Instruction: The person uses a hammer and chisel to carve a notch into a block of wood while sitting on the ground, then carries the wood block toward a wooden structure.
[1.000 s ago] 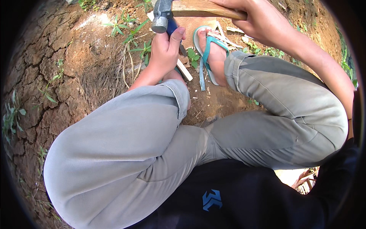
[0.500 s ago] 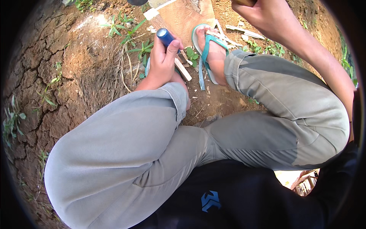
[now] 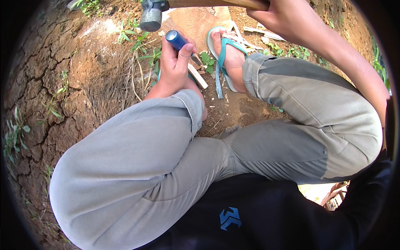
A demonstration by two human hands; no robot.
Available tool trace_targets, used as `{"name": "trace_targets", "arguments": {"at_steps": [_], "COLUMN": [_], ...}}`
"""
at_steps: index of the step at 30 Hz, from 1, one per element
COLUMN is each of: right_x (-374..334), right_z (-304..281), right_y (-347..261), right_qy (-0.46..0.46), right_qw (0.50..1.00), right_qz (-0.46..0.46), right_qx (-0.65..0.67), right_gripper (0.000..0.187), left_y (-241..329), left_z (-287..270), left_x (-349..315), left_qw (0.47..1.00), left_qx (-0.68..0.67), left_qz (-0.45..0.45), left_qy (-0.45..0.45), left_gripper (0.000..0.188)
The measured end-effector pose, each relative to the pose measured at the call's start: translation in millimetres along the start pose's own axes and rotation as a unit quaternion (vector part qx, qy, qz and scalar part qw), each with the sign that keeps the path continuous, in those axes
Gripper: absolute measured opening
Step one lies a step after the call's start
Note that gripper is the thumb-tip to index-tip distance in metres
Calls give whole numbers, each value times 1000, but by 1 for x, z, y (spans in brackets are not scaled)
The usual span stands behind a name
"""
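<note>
My left hand (image 3: 175, 64) is closed around the blue handle of a chisel (image 3: 175, 38), its metal-capped end toward me. Part of what looks like its dark blade shows past my fingers. Beneath this hand lies a narrow pale wood strip (image 3: 198, 76), mostly hidden. Up at the top right, my right hand (image 3: 279, 14) grips the wooden handle of a hammer (image 3: 151, 16). The hammer's dark metal head hangs just beyond and left of the chisel's capped end, apart from it in the picture.
A flat wooden board (image 3: 199, 18) lies on the ground between my feet. Wood splinters (image 3: 266, 33) are scattered to its right. My right foot in a teal flip-flop (image 3: 225, 50) stands beside it. Cracked soil (image 3: 46, 96) and small green plants (image 3: 150, 56) spread on the left.
The hammer has come down into view, its head now near the chisel's end. My left hand and the chisel have shifted slightly left, with the dark blade showing more.
</note>
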State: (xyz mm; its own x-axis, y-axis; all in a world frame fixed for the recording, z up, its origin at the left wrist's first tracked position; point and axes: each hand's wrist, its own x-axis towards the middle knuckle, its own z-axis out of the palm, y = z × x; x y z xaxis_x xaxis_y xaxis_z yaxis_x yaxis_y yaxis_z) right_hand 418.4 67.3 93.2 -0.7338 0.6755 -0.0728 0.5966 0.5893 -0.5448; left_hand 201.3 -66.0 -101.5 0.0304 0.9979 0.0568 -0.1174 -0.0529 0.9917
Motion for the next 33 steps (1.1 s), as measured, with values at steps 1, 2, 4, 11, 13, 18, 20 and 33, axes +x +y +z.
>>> {"name": "trace_targets", "arguments": {"at_steps": [1,2,4,11,13,18,20,33], "right_x": [-2,-4,-4,-7,-15,-7,-12,1], "right_z": [0,3,4,-10,-3,8,9,3], "right_y": [3,17,20,0,12,21,27,13], "right_qy": [11,18,11,-61,7,-96,-74,-169], "right_qw": [999,998,996,993,993,985,989,983], "right_qz": [-28,-55,-83,-73,-116,-135,-126,20], "right_qx": [-12,-10,-21,-70,-25,-48,-39,-67], "right_gripper": [51,50,49,45,46,54,55,54], "left_y": [1,1,-4,-3,-5,-3,-5,-5], "left_z": [2,4,6,-1,4,-4,1,-6], "left_x": [1,1,4,3,5,-3,2,-13], "left_qw": [1000,1000,999,998,998,999,999,999], "left_qx": [-1,-3,-17,-16,-23,19,-20,-20], "left_qz": [13,27,44,50,50,-13,14,-33], "left_qy": [-2,-5,-19,-37,-34,-35,-34,-13], "left_gripper": [32,33,34,38,39,37,37,37]}}
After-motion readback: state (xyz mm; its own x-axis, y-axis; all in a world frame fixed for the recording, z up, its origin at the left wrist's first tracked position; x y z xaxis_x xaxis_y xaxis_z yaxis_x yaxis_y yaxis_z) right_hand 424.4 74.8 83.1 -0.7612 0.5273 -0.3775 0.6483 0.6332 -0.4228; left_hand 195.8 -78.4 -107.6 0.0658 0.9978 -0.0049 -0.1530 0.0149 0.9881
